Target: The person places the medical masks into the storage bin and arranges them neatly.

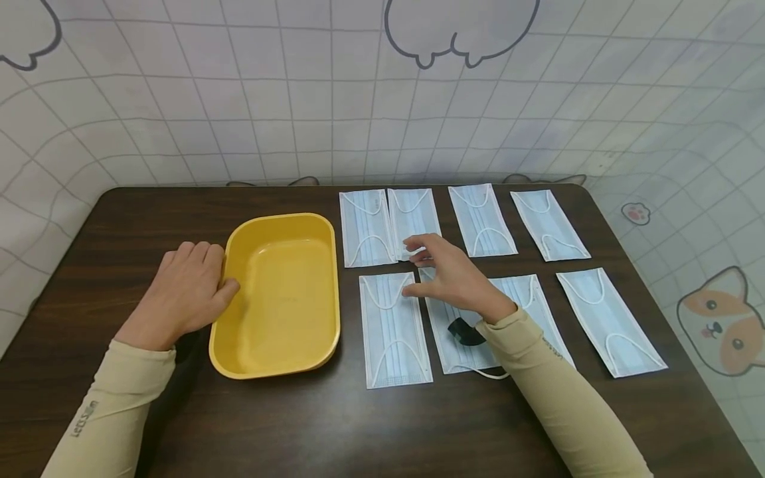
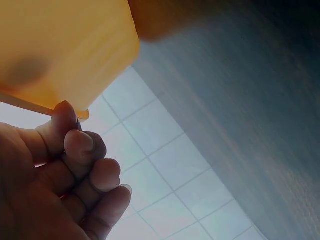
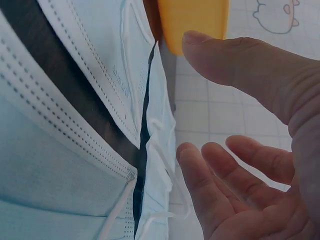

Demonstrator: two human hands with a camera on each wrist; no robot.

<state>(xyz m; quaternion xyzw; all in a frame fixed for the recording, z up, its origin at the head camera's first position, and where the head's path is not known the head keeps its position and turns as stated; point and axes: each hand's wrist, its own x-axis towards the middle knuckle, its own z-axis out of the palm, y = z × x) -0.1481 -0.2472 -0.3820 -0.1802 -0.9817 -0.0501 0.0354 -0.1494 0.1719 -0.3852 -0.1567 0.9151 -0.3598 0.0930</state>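
In the head view a yellow plastic tray (image 1: 287, 299) sits left of centre on the dark table. My left hand (image 1: 185, 285) grips its left rim, thumb over the edge. The left wrist view shows those curled fingers (image 2: 106, 175) at the edge of the tray (image 2: 75, 50). Over the blue disposable face masks, my right hand (image 1: 448, 275) hovers with fingers apart and nothing between them. Its fingertips are close above the gap between a back-row mask (image 1: 412, 206) and a front-row mask (image 1: 394, 332). Another front mask (image 1: 526, 299) is partly hidden beneath the right wrist.
More masks lie flat in two rows, including one at the back (image 1: 483, 219), one at the back right (image 1: 550, 226) and one at the front right (image 1: 609, 325). A small black device (image 1: 466, 332) shows by the right wrist. A grid-patterned cloth (image 1: 269, 99) rises behind the table (image 1: 287, 425).
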